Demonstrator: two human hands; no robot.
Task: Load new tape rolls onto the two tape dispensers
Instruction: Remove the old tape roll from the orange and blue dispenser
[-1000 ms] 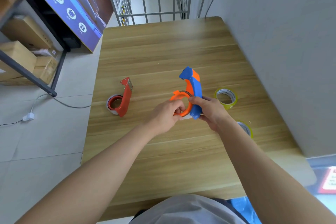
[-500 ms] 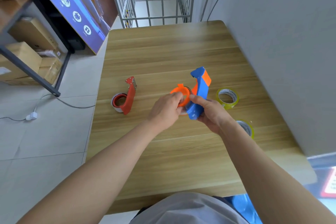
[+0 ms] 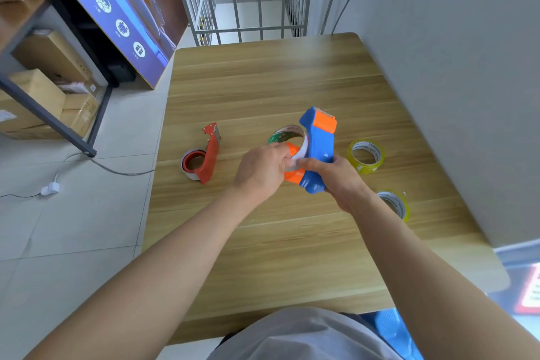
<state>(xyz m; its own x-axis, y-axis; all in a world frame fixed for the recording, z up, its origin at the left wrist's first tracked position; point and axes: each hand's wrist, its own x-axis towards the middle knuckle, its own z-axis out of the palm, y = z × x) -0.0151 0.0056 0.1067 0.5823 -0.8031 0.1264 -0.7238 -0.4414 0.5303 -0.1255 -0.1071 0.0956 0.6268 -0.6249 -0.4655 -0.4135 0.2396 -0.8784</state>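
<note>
1. Wooden table (image 3: pixel 263 90) set against a grey wall; tiled floor, a metal cage trolley at 12 o'clock, cartons on a shelf at 9 o'clock.
2. Blue-and-orange dispenser (image 3: pixel 319 143): held above the table's centre, cutter end up. Right hand (image 3: pixel 336 177), grip closed around its blue handle.
3. Spent core (image 3: pixel 287 137), white with green print, sits in the dispenser's ring. Left hand (image 3: pixel 260 169), grip pinched on the core's near edge.
4. Red dispenser (image 3: pixel 209 155): flat on the table at 9 o'clock of the hands, untouched, an old core apparently in it.
5. New tape rolls: one (image 3: pixel 366 155) at 3 o'clock, just beside the right hand; another (image 3: pixel 394 203) at 4 o'clock, partly behind the right wrist.
6. Step judged in hand: removing the core from the first dispenser; no roll loaded yet.
7. Next move calls for freeing the core sideways off the hub, then seating the nearer roll.
</note>
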